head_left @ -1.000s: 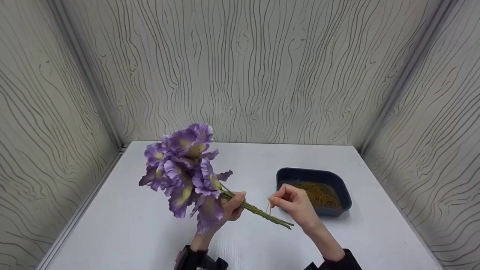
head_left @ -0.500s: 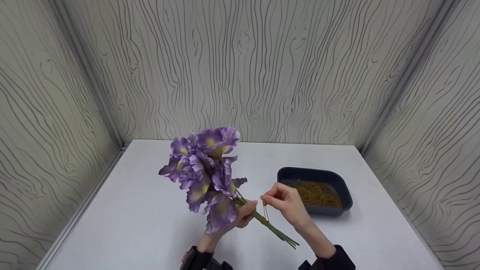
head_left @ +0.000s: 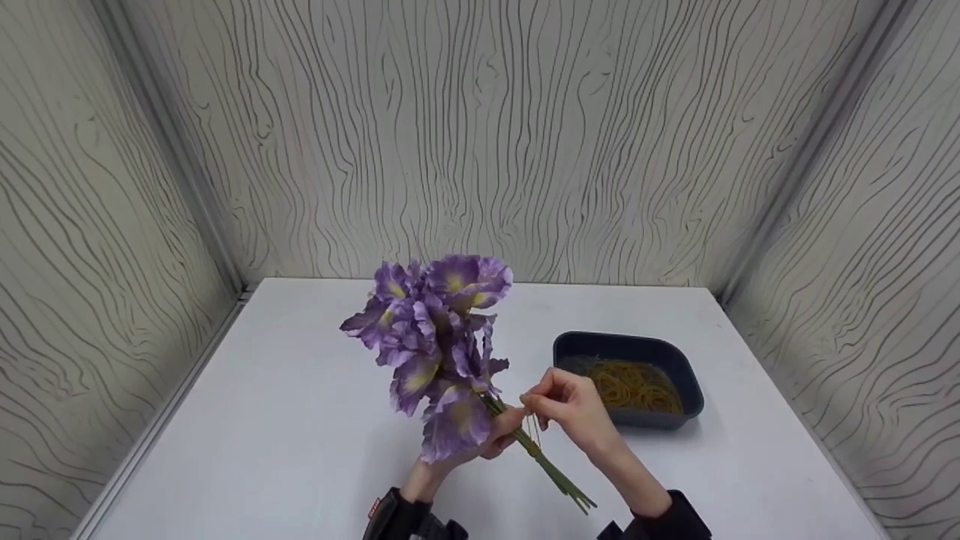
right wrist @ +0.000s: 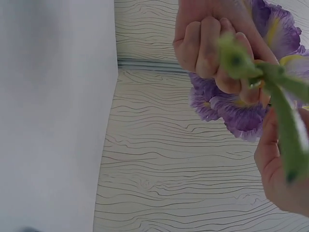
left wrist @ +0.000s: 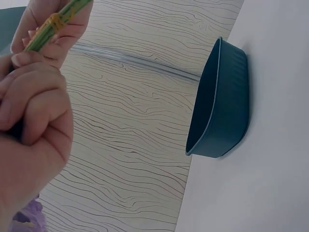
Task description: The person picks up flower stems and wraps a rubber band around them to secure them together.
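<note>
A bunch of purple artificial irises with yellow centres leans up to the left. My left hand grips its green stems just below the blooms, and their cut ends point down to the right. Pinched between my right thumb and forefinger is a thin rubber band, stretched up from the stems; my right hand is right beside the left. In the left wrist view, yellow band windings circle the stems above my curled left fingers. The stem ends blur close up in the right wrist view.
A dark blue rounded bin stands on the white table at the right, behind my right hand. Loose rubber bands lie in it. Wood-patterned panels enclose the table at the back and sides.
My left hand has brought the bouquet to the right and tipped it more upright, stem ends now lower. My right hand has shifted slightly left, still pinching the rubber band.
</note>
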{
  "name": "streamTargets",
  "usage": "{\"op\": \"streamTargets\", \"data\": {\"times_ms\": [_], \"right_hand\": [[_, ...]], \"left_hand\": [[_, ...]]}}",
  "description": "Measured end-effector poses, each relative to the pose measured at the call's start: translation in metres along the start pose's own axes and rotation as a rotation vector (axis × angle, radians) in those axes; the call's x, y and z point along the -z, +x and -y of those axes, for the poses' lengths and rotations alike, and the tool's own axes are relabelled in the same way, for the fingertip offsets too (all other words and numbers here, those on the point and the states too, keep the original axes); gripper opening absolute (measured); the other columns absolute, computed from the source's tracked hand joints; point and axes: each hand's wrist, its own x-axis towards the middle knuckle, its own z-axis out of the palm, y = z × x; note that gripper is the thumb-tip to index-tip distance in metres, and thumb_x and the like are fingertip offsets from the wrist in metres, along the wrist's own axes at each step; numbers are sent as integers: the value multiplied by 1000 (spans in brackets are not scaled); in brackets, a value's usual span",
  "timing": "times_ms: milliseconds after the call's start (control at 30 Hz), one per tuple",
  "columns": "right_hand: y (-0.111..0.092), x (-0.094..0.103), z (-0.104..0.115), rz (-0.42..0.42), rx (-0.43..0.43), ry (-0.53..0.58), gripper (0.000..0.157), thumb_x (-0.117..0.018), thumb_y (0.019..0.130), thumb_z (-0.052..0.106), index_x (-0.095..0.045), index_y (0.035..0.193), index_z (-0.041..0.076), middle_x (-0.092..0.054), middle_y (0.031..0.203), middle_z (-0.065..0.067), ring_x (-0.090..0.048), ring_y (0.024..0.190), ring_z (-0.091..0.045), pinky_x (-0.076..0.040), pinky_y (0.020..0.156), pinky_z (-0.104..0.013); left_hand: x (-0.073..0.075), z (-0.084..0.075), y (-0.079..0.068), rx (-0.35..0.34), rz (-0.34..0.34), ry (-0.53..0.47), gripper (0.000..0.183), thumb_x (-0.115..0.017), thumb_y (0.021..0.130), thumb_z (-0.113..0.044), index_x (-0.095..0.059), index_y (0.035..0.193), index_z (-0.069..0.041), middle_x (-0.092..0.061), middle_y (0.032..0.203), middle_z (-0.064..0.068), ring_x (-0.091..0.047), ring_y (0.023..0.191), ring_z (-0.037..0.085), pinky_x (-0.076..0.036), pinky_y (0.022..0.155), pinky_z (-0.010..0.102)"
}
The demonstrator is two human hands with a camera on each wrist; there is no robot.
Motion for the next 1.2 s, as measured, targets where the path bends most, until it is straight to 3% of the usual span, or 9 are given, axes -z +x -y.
{"op": "streamTargets", "data": {"times_ms": [133,167,333,500,667,800,933,1067,1200], "right_hand": [[-5,2,-7,77,-52,18,11,-60,84,-2,-53,78,-9,-61,73,-14,-50,56,-10,-43,49,-22],[-6,2,-9,98,-66,17,12,-60,84,-2,-53,79,-9,-61,73,-14,-50,56,-10,-43,49,-22],[-8,9,-12,218,-145,13,8,-59,85,-1,-60,86,-9,-60,77,-16,-51,59,-12,-45,53,-24],[-8,14,-13,294,-213,-11,14,-54,89,-1,-62,96,-8,-61,84,-21,-53,65,-13,-45,59,-24],[-11,13,-12,333,-171,-94,22,-46,92,-1,-58,109,-9,-60,95,-19,-57,78,-17,-45,63,-26],[-13,7,-7,301,-142,-185,24,-51,92,7,-58,113,-4,-61,101,-13,-58,87,-20,-47,69,-29],[-13,2,-8,211,-160,-238,26,-62,86,10,-60,109,-1,-62,97,-8,-60,82,-20,-48,68,-30],[-14,-2,-11,137,-238,-156,26,-65,82,6,-59,105,-6,-63,90,-12,-62,76,-23,-50,63,-31],[-14,-5,-17,88,-306,-64,25,-65,82,2,-59,104,-7,-63,87,-15,-63,76,-27,-51,62,-33]], "left_hand": [[3,-3,-2,0,-14,-68,31,-50,90,-17,-42,61,-9,-36,55,-4,-33,50,8,-33,56,23],[4,-4,-3,-8,6,-43,32,-48,90,-16,-40,60,-8,-35,56,-5,-32,50,7,-33,56,22],[6,-8,0,-126,62,273,36,-40,92,-10,-36,60,7,-32,51,-5,-26,42,3,-23,41,19],[8,-12,5,-77,79,270,39,-39,92,-13,-35,62,12,-31,50,-4,-25,40,4,-20,39,20],[7,-14,11,-71,15,340,34,-39,89,-7,-37,58,7,-32,49,-5,-26,39,4,-22,39,20],[5,-13,19,-47,-89,429,30,-41,88,-4,-41,57,-3,-33,49,-5,-26,39,4,-23,38,20],[7,-3,30,-37,-144,472,29,-43,88,-7,-43,60,-8,-34,50,-5,-26,39,4,-22,38,21],[13,15,44,-22,-182,498,27,-47,88,-12,-44,61,-11,-37,51,-5,-30,42,6,-25,40,22],[15,23,53,-129,-206,565,23,-51,87,-10,-45,65,-10,-39,56,-6,-36,49,7,-31,46,23]]}}
